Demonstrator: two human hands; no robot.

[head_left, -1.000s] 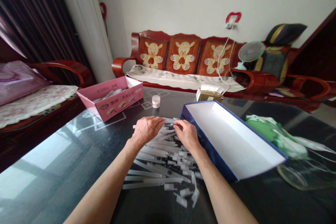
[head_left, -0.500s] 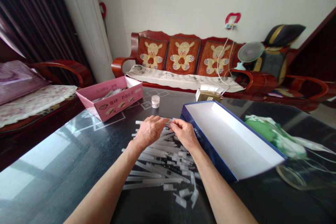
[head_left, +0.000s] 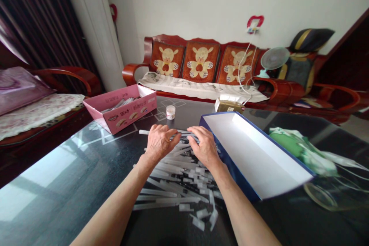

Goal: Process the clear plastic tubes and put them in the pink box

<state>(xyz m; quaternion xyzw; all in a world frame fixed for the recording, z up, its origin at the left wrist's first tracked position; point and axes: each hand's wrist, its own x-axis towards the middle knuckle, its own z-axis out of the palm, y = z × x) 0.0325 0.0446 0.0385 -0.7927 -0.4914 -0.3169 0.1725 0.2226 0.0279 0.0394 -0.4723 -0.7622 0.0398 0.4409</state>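
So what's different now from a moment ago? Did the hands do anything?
The left hand and right hand have slid slightly apart at the top of the pile, and the pale strips under them now stick out farther past the left hand. The rest of the strip pile, the blue-edged white box and the pink carton stayed put.

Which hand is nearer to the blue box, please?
Right hand: it is just beside the long side of the blue box. The left hand is farther away, on the other side of the right hand.
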